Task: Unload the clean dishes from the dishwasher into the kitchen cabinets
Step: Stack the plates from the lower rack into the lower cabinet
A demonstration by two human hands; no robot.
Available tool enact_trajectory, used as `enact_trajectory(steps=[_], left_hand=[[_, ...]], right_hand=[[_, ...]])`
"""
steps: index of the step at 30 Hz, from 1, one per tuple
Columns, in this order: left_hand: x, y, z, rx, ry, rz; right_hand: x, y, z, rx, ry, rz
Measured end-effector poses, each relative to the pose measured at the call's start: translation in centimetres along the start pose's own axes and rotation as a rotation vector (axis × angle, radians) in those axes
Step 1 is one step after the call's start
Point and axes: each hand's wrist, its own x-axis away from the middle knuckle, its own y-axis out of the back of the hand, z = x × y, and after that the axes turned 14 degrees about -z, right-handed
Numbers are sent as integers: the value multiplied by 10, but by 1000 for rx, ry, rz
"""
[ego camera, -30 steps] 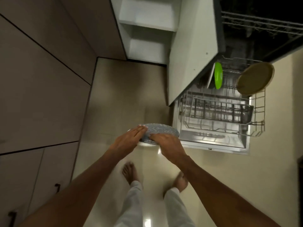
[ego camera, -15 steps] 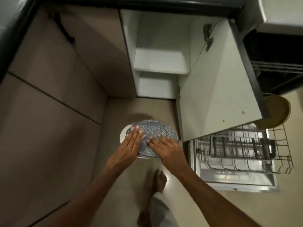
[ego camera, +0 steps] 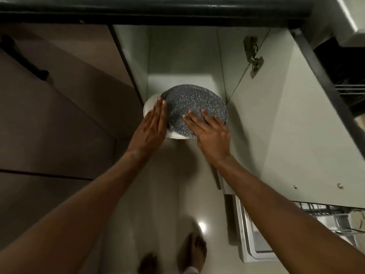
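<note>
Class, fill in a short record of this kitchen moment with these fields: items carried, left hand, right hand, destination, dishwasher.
items carried: round speckled grey plate stacked on a white plate
left hand: left hand flat against the stack's left edge, fingers straight
right hand: right hand spread flat on the speckled plate
destination: open white cabinet, door swung right; stack at its lower shelf
dishwasher: wire dishwasher rack pulled out at lower right

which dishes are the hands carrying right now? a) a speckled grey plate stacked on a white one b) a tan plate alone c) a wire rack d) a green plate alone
a: the speckled grey plate lies on a white plate, held between the left hand and right hand with straight fingers, at the open cabinet.
</note>
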Motion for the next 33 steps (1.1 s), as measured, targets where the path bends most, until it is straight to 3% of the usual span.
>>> enact_trajectory(steps=[7,14,17,20,22,28,33], left_hand=[[-16,-65,25,-41,-94,-181],[-46,-137,53,-111,-151,-176],[-54,-166,68,-49,-184,-195],[-60,-190,72,90,-81,-310],[-69,-190,75,165,15,-265],[-84,-203,82,312,38,-193],[-107,-201,82,315,81,-44]], right_hand=[[1,-56,-11,59,-4,-76],[3,-131,-32,113,12,-194],[0,-160,-42,137,22,-213],[-3,-187,-57,157,31,-216],[-8,-197,-71,109,34,-213],[-26,-195,-112,40,49,-80],[-42,-189,-118,-12,-163,-87]])
